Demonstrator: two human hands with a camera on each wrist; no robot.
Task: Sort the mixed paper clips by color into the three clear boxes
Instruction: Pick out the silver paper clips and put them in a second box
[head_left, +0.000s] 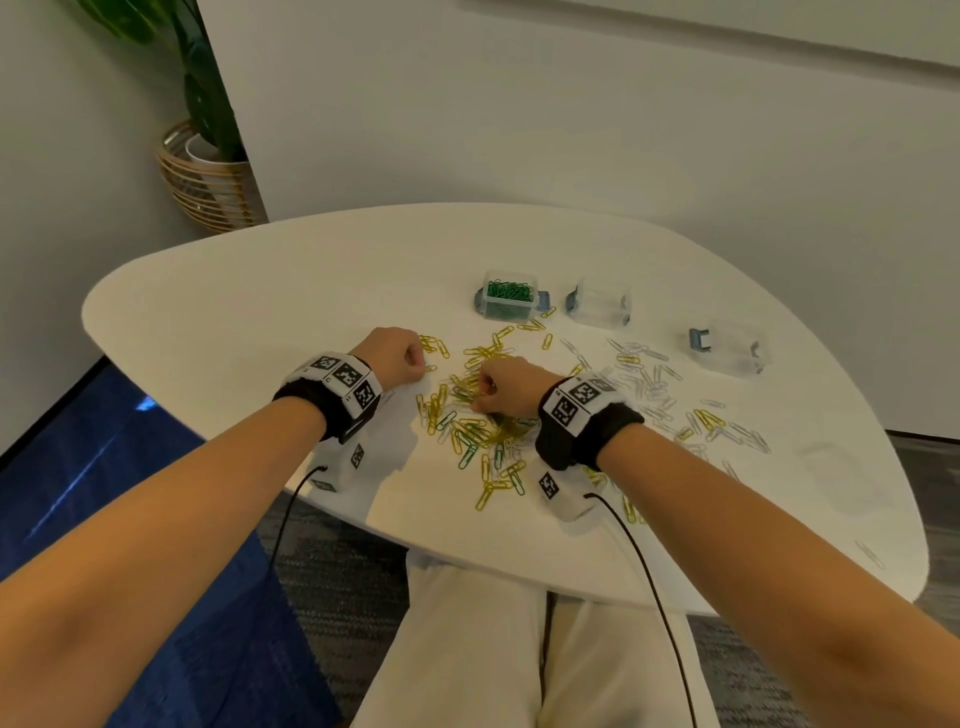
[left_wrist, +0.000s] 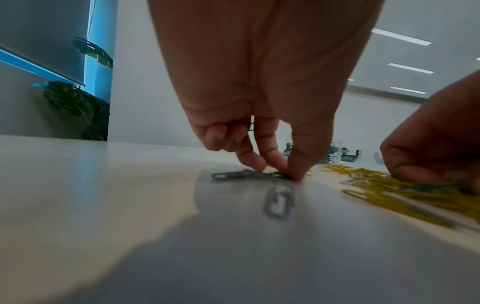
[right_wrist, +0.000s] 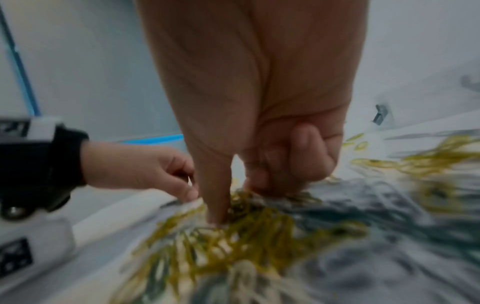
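No words or numbers can be read; the wristbands (head_left: 343, 382) carry only black-and-white square marker patterns.

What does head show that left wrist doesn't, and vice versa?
Head only: all three clear boxes, the box of green clips filled, the middle box and the right box looking empty, and white clips scattered right of the pile.

Left wrist only: the left hand from underneath, fingertips pinching a clip on the table, another clip tucked in its curled fingers, and a grey clip lying loose.

Both: the yellow clips and the right hand at the pile.
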